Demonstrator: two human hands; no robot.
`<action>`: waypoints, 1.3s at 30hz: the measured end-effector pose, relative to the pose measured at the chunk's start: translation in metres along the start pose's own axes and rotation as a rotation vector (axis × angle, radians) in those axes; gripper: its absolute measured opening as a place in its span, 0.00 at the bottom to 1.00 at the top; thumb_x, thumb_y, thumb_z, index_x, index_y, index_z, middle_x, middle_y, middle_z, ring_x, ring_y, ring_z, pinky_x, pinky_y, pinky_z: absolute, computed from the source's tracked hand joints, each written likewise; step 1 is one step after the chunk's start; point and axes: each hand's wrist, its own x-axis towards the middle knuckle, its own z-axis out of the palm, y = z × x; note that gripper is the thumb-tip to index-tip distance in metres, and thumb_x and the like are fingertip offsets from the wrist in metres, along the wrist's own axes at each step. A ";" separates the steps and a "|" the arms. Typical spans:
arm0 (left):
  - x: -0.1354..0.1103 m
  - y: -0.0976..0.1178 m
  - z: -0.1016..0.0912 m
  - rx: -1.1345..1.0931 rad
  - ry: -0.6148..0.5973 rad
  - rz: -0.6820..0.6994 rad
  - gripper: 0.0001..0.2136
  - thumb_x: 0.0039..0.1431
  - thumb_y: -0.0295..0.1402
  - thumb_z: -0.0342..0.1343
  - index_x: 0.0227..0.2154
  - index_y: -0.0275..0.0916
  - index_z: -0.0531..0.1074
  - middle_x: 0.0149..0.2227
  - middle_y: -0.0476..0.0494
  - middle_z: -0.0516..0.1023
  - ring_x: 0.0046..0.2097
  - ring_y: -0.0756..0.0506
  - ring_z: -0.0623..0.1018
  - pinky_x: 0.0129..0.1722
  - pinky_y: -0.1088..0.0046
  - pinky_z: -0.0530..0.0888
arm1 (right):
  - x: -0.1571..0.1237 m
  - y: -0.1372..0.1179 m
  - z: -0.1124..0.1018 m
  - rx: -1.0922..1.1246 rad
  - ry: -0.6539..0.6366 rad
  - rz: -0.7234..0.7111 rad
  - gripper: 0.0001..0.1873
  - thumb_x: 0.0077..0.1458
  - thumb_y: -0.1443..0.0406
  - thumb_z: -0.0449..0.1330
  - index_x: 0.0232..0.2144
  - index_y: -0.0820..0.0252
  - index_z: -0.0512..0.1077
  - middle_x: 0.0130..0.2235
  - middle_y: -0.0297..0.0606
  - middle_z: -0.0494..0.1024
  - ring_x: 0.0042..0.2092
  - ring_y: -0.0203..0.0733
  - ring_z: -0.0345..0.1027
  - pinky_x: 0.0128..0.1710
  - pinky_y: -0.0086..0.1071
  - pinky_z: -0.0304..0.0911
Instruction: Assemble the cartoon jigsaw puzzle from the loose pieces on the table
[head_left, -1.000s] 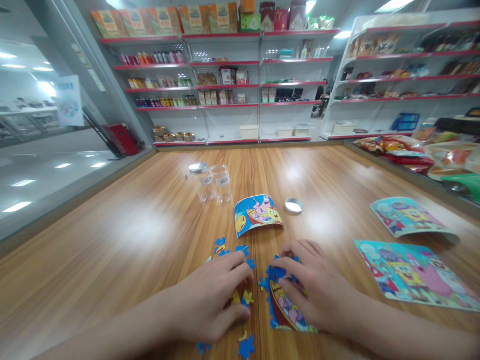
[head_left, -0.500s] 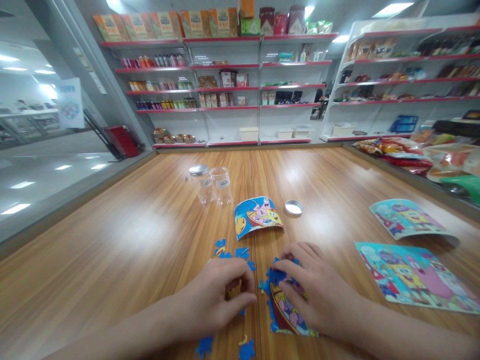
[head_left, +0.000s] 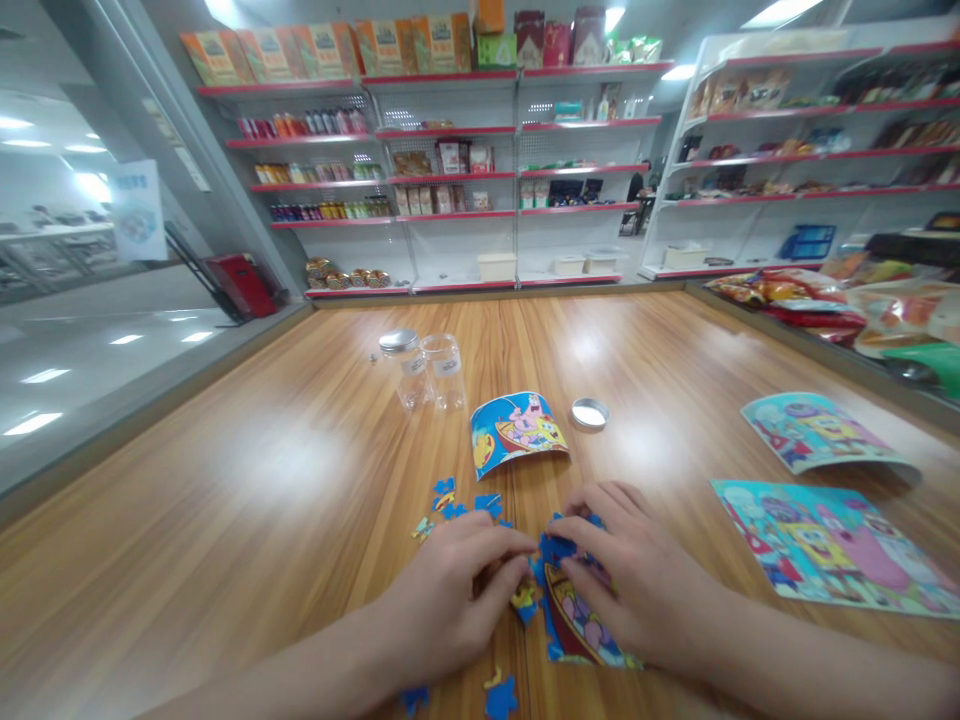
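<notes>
My left hand [head_left: 457, 585] pinches a yellow and blue puzzle piece [head_left: 525, 602] at the left edge of a partly joined jigsaw puzzle [head_left: 577, 622]. Part of that piece is hidden by the fingers. My right hand [head_left: 641, 575] lies over the puzzle's right side, fingers apart and touching its top. Loose blue and yellow puzzle pieces [head_left: 444, 500] are scattered beyond my left hand, and another blue piece [head_left: 501, 697] is near the front. A curled picture card [head_left: 519, 433] with cartoon figures in a boat stands behind the puzzle.
Two clear jars [head_left: 446, 378] stand at the back left, one with a silver lid [head_left: 398, 341]. Another lid [head_left: 590, 413] lies right of the curled card. A flat cartoon picture [head_left: 840, 550] and a curved one [head_left: 825, 435] are at the right. Snack bags [head_left: 795, 300] sit beyond the table's right edge.
My left hand has moved right to the puzzle's left edge, bringing the yellow and blue piece against it. My right hand stays on the puzzle.
</notes>
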 end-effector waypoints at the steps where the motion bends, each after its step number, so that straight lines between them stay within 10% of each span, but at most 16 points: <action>1: 0.000 0.001 -0.003 0.003 -0.019 0.033 0.10 0.66 0.26 0.50 0.45 0.40 0.75 0.35 0.44 0.76 0.38 0.46 0.75 0.38 0.68 0.71 | 0.000 0.000 0.000 0.000 0.000 0.001 0.11 0.59 0.69 0.58 0.45 0.54 0.72 0.44 0.42 0.69 0.47 0.50 0.60 0.48 0.47 0.58; 11: -0.003 0.003 -0.014 0.252 -0.125 0.110 0.06 0.58 0.34 0.60 0.32 0.37 0.70 0.36 0.41 0.71 0.39 0.41 0.69 0.38 0.62 0.68 | 0.000 0.000 0.000 -0.002 -0.008 0.014 0.10 0.60 0.68 0.58 0.44 0.54 0.72 0.44 0.41 0.69 0.47 0.50 0.60 0.48 0.48 0.57; 32: 0.001 -0.008 -0.029 0.191 -0.321 0.067 0.09 0.60 0.33 0.58 0.43 0.40 0.70 0.43 0.42 0.71 0.43 0.42 0.70 0.43 0.64 0.68 | 0.000 0.000 -0.001 -0.013 0.011 -0.012 0.12 0.59 0.68 0.58 0.45 0.54 0.72 0.44 0.42 0.70 0.47 0.50 0.62 0.47 0.47 0.59; 39: 0.006 -0.029 -0.034 0.218 -0.032 0.228 0.07 0.64 0.29 0.51 0.39 0.37 0.74 0.36 0.40 0.74 0.39 0.44 0.71 0.41 0.63 0.68 | 0.000 0.007 0.001 -0.063 0.025 -0.069 0.12 0.61 0.68 0.56 0.46 0.54 0.73 0.45 0.43 0.71 0.46 0.50 0.64 0.46 0.47 0.60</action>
